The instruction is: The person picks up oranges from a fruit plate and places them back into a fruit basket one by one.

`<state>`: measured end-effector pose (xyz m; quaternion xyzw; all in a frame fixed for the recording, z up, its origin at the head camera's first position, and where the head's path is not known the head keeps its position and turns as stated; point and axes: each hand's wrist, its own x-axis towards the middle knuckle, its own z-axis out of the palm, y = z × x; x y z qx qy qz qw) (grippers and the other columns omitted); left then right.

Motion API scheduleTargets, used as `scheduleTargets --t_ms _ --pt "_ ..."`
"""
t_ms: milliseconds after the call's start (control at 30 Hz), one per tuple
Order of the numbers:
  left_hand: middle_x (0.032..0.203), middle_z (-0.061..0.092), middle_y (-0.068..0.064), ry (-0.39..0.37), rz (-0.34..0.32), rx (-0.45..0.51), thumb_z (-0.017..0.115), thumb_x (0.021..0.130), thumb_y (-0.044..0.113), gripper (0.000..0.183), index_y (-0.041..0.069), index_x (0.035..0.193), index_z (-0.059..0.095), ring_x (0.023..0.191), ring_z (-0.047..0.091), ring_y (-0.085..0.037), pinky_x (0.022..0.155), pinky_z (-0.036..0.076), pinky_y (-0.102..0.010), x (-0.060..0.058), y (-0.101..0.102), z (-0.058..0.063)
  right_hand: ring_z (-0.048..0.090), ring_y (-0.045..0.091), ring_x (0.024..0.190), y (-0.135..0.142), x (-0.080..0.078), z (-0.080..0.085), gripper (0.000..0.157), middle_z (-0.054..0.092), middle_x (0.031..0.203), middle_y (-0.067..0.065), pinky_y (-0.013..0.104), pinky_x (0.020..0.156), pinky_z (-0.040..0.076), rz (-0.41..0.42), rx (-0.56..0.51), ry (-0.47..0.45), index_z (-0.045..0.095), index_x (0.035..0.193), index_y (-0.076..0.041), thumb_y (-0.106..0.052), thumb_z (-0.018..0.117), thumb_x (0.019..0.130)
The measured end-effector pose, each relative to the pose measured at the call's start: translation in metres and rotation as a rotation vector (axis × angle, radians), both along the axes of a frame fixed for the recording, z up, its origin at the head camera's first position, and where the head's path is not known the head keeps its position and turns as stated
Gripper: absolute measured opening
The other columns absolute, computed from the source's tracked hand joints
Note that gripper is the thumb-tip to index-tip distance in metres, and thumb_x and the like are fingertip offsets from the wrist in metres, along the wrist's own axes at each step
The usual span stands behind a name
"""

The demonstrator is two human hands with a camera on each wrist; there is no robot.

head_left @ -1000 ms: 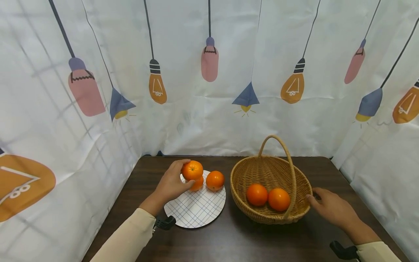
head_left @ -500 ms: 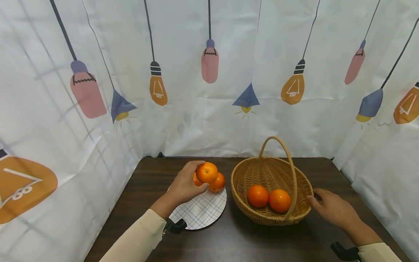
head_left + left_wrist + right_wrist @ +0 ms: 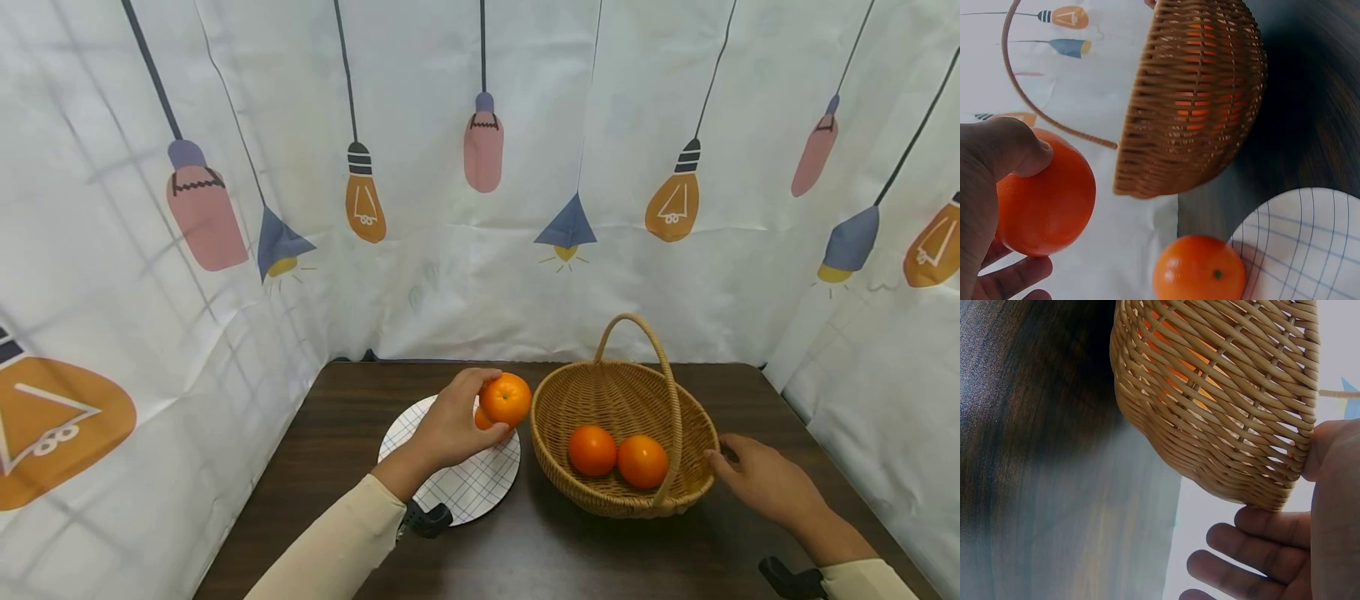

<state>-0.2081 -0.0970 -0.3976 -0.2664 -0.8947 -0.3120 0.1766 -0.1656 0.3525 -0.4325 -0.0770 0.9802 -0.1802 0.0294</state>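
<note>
My left hand (image 3: 450, 421) grips an orange (image 3: 506, 399) between thumb and fingers, raised above the right side of a white checked plate (image 3: 480, 487). In the left wrist view, another orange (image 3: 1200, 272) lies at the plate's edge; in the head view it is mostly hidden behind the held one. To the right stands a wicker basket (image 3: 592, 500) with an arched handle. Two oranges, a left one (image 3: 592, 450) and a right one (image 3: 642, 461), sit inside it. At its right rim my right hand (image 3: 772, 479) pinches the wicker, thumb on the rim, index finger against the outside.
The dark wooden table (image 3: 555, 558) ends at a white curtain (image 3: 465, 308) printed with hanging lamps, which also runs along both sides. The basket's tall handle (image 3: 677, 417) arches over its opening. Plate and basket stand close side by side.
My left hand has carried the orange rightward from over the plate's left part to near the basket's left rim. The right hand and basket stay in place.
</note>
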Motion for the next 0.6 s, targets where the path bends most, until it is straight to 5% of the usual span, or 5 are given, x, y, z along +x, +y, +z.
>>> scheduleTargets --t_ms 600 --pt "0.130 0.045 0.005 -0.059 -0.058 0.003 0.076 0.072 0.036 0.071 0.021 0.134 0.044 0.111 0.049 -0.011 0.091 0.044 -0.032 0.001 0.026 0.001 0.062 0.033 0.090 0.000 0.001 -0.001 0.073 0.058 0.116 0.024 0.049 0.064 0.050 0.004 0.001 0.007 0.049 0.127 0.005 -0.058 0.040 0.093"
